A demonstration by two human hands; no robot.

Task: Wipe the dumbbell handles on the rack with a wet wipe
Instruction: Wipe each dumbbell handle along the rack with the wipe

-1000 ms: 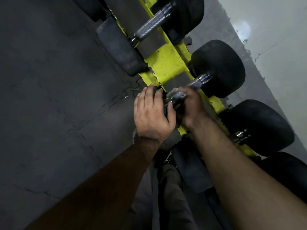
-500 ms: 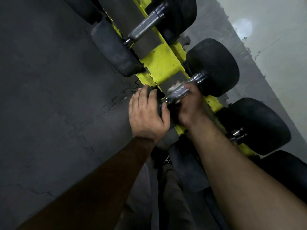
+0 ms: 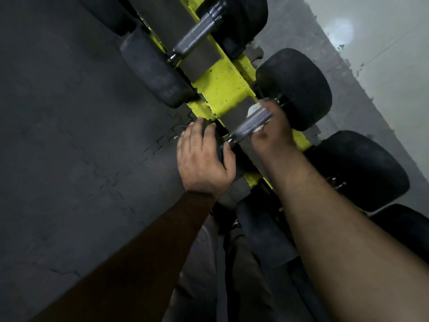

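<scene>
— Two hands on one dumbbell?
— Yes. Left hand (image 3: 204,156) grips its near head; right hand (image 3: 271,129) wraps the white wipe (image 3: 253,110) around the handle (image 3: 249,125) on the yellow rack (image 3: 222,91).

No readable text anywhere. The near end of the upper dumbbell head (image 3: 160,73) carries faint embossed marks low on its rubber face, probably a weight number, but too dark and blurred to read. Nothing legible on the yellow rack (image 3: 222,89), the knurled handles or the floor mats.
</scene>
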